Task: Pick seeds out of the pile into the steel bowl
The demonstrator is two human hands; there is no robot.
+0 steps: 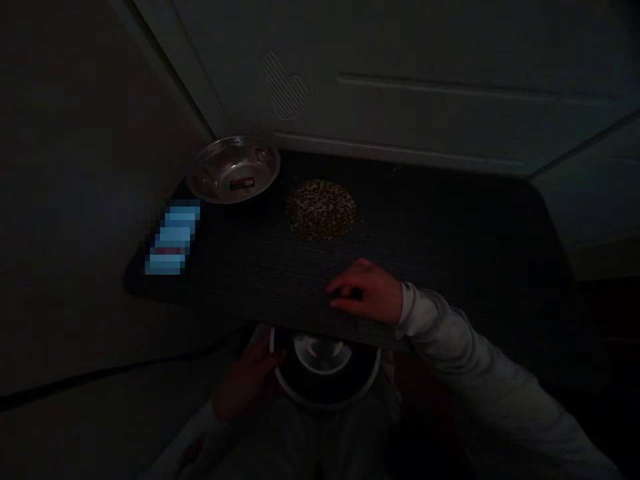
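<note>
The scene is very dark. My right hand (367,291) rests on a dark ribbed tabletop (450,240) near its front edge, fingers curled together as in a pinch; what they hold, if anything, is too small to see. A round heap of small grains (321,209) lies on the table beyond that hand. My left hand (250,380) grips the left rim of a white-rimmed bowl (325,373) held below the table's front edge, above my lap.
An empty steel bowl (234,168) with a small label sits at the table's far left corner. A light blue blurred rectangular object (173,241) lies at the left edge. A pale panelled wall or door (425,87) stands behind the table.
</note>
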